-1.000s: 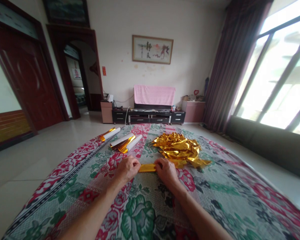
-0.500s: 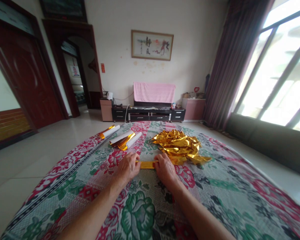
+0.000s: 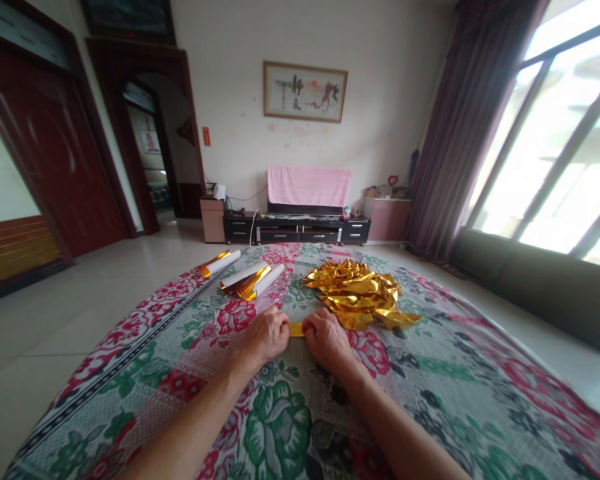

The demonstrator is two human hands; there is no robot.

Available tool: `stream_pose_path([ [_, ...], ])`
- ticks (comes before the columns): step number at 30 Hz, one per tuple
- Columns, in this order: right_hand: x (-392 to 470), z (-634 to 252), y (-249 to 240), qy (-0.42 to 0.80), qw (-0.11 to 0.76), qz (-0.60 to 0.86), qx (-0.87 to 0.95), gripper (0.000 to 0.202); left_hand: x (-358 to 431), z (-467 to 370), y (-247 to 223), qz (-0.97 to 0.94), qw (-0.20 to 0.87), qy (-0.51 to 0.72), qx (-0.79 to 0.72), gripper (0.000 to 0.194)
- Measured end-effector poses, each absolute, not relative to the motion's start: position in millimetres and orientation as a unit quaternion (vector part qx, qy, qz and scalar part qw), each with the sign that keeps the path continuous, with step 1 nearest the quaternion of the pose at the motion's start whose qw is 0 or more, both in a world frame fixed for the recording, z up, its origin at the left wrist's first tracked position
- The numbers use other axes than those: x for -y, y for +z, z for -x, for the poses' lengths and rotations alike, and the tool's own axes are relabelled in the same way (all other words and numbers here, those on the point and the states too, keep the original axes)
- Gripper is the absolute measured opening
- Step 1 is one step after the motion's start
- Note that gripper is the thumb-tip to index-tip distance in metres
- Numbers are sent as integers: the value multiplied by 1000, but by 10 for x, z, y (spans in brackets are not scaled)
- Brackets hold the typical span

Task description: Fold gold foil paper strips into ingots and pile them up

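Observation:
A narrow strip of gold foil point(image 3: 297, 329) stretches between my two hands, low over the flowered cloth. Its left end is pinched in my left hand point(image 3: 269, 335), fingers closed. My right hand point(image 3: 327, 337) has its fingers closed on the other end. Only a short middle part of the strip shows; the rest is hidden by my fingers. Just beyond my right hand lies a heap of crumpled gold foil point(image 3: 363, 290).
White rolls with gold foil point(image 3: 267, 281) lie at the back left of the table, and another roll point(image 3: 223, 263) sits farther left. The flowered tablecloth point(image 3: 455, 400) covers the round table. A low black cabinet point(image 3: 300, 230) stands beyond it.
My hands have come closer together, the left one moving right and the right one slightly left. Less of the gold strip shows between them.

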State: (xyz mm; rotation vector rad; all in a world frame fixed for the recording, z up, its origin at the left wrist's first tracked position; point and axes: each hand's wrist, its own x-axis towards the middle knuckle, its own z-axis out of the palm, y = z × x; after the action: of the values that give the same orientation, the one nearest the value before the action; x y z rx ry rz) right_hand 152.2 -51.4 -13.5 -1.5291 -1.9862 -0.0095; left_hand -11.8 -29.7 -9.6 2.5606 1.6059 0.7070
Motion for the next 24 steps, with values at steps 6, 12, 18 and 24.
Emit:
stream_pose_path([
  [6, 551, -1466, -139, -34, 300, 594, 745, 14, 377, 39, -44, -805, 10, 228, -547, 21],
  [12, 573, -1512, -112, -16, 286, 582, 761, 14, 342, 106, -8, -821, 42, 220, -526, 18],
  [18, 555, -1603, -108, 19, 288, 545, 787, 20, 228, 276, 1, -846, 124, 209, -475, 17],
  [24, 527, -1666, -145, 39, 299, 516, 802, 26, 113, 432, -63, -859, 194, 207, -425, 27],
])
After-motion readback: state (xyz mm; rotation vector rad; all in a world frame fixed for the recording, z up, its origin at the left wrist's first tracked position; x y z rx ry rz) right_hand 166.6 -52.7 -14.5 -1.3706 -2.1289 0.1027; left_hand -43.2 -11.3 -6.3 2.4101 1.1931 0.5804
